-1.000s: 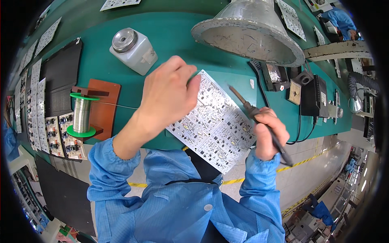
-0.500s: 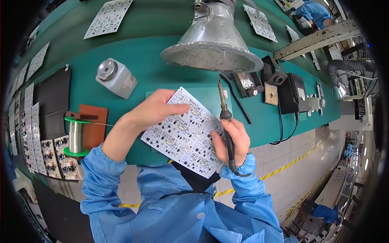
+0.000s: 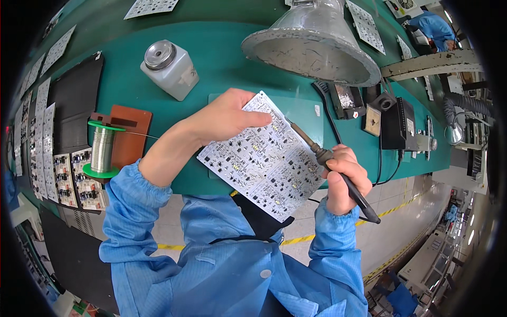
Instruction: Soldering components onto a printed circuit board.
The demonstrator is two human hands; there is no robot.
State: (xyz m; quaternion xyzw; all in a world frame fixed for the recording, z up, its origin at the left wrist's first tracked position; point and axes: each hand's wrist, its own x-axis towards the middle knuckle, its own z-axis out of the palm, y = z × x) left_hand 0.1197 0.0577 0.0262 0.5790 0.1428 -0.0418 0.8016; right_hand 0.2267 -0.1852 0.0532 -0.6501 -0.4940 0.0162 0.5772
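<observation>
My left hand (image 3: 224,117) is closed on the upper left edge of a white circuit board (image 3: 259,164), thumb on top, fingers behind it. The board is tilted at the table's front edge and carries many small dark and yellow parts. My right hand (image 3: 346,177) grips a soldering iron (image 3: 320,153) by its dark handle. The iron's tip points up and left, close to the board's upper right edge; whether it touches cannot be made out. Left of my left wrist stands a green-flanged spool of solder wire (image 3: 103,149), its wire running toward that wrist.
A white square bottle with a metal cap (image 3: 174,71) stands behind my left hand. A large metal fume hood (image 3: 314,45) hangs over the table. At right are a soldering station (image 3: 398,124), a sponge holder (image 3: 371,119) and a black brush (image 3: 325,98). More boards (image 3: 66,179) lie at left.
My right hand has moved right, off the board's lower right corner, and the iron has swung from nearly upright to slanting up-left. The view has shifted slightly; my left hand keeps its hold.
</observation>
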